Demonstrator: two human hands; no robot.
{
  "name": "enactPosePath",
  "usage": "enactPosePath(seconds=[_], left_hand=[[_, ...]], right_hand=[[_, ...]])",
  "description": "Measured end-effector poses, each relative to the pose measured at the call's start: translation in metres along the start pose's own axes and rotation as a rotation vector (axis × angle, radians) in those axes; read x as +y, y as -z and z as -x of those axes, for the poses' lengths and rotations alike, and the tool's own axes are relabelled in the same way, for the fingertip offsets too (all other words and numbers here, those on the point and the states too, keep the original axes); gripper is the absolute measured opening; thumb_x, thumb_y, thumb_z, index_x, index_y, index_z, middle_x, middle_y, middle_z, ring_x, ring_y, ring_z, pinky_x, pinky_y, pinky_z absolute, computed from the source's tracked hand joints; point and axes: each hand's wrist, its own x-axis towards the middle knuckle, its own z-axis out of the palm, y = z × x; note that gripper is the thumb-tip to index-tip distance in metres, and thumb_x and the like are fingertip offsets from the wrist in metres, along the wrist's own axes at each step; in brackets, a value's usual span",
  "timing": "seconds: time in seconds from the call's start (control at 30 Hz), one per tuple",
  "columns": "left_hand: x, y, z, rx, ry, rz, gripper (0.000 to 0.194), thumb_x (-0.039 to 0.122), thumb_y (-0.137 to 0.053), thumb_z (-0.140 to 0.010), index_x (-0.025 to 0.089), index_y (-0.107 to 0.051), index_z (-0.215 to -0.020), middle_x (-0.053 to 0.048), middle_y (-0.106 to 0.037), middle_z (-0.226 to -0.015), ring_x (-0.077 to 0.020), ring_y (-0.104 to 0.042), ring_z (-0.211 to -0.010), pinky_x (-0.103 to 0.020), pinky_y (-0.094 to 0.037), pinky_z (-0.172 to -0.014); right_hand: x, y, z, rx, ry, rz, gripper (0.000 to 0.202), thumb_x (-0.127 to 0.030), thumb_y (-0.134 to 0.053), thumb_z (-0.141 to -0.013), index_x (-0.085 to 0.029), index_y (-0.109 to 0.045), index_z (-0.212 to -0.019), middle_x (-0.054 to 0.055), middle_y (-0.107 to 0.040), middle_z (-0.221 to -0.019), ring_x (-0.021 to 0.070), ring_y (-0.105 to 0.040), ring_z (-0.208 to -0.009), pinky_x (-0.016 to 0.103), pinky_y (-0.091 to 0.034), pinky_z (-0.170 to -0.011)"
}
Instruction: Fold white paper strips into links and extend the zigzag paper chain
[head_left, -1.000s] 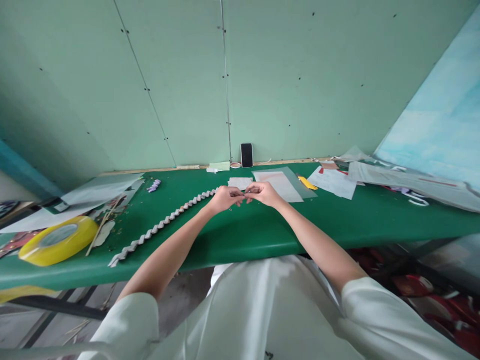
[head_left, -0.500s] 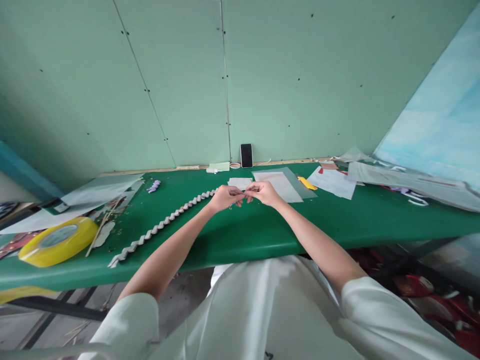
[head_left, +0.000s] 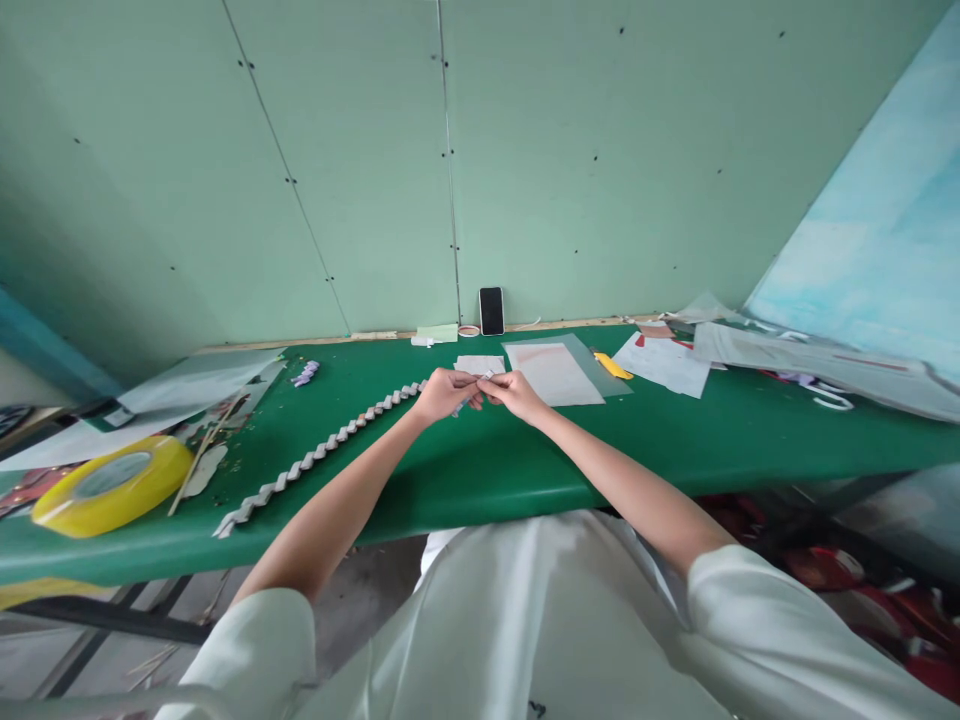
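My left hand (head_left: 448,394) and my right hand (head_left: 517,393) meet above the middle of the green table (head_left: 480,470), fingertips pinched together. Between them is a small folded paper piece (head_left: 489,375), whose pale tip pokes up over the fingers; most of it is hidden. A long zigzag chain of folded paper (head_left: 330,445) runs from near the left edge of the table up to my left hand. Whether the chain's end is in my left hand I cannot tell. Just behind the fingers lies a small stack of paper strips (head_left: 480,364).
Left are a big yellow tape roll (head_left: 161,458), thin sticks (head_left: 206,450) and paper sheets (head_left: 217,385). A phone (head_left: 491,311) leans on the wall. Right are white sheets (head_left: 562,375), a yellow cutter (head_left: 613,365), loose papers (head_left: 667,364) and a white hook (head_left: 832,400).
My hands have drawn slightly closer together, the right one turning inward. A pale paper tip now shows above the fingertips. The chain and table items stay in place.
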Motion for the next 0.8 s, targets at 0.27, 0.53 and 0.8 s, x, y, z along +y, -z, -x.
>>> enactPosePath(seconds=[0.27, 0.53, 0.8], left_hand=[[-0.002, -0.001, -0.001, -0.008, -0.013, 0.045, 0.039, 0.052, -0.081, -0.083, 0.013, -0.080, -0.086, -0.008, -0.077, -0.074, -0.0184, -0.074, -0.063, -0.032, -0.065, -0.068], [0.000, -0.004, -0.003, -0.015, -0.008, 0.098, 0.042, 0.054, -0.083, -0.081, 0.012, -0.079, -0.086, -0.008, -0.077, -0.073, -0.0185, -0.073, -0.063, -0.033, -0.065, -0.068], [-0.003, -0.002, -0.002, -0.032, 0.049, 0.091, 0.043, 0.054, -0.084, -0.081, 0.012, -0.078, -0.085, -0.008, -0.077, -0.074, -0.0181, -0.073, -0.063, -0.033, -0.064, -0.069]], right_hand=[[-0.004, -0.006, 0.000, 0.092, -0.010, -0.075, 0.056, -0.060, -0.072, -0.089, -0.019, -0.055, -0.055, -0.002, -0.043, -0.055, 0.0120, -0.034, -0.056, 0.030, -0.027, -0.057], [-0.008, -0.007, -0.002, 0.174, -0.021, -0.129, 0.047, -0.057, -0.076, -0.083, -0.019, -0.063, -0.060, -0.004, -0.036, -0.057, 0.0121, -0.033, -0.057, 0.029, -0.032, -0.058], [-0.003, -0.006, -0.002, 0.182, 0.006, -0.053, 0.053, -0.064, -0.069, -0.088, -0.018, -0.066, -0.063, -0.003, -0.039, -0.057, 0.0125, -0.036, -0.056, 0.029, -0.033, -0.056]])
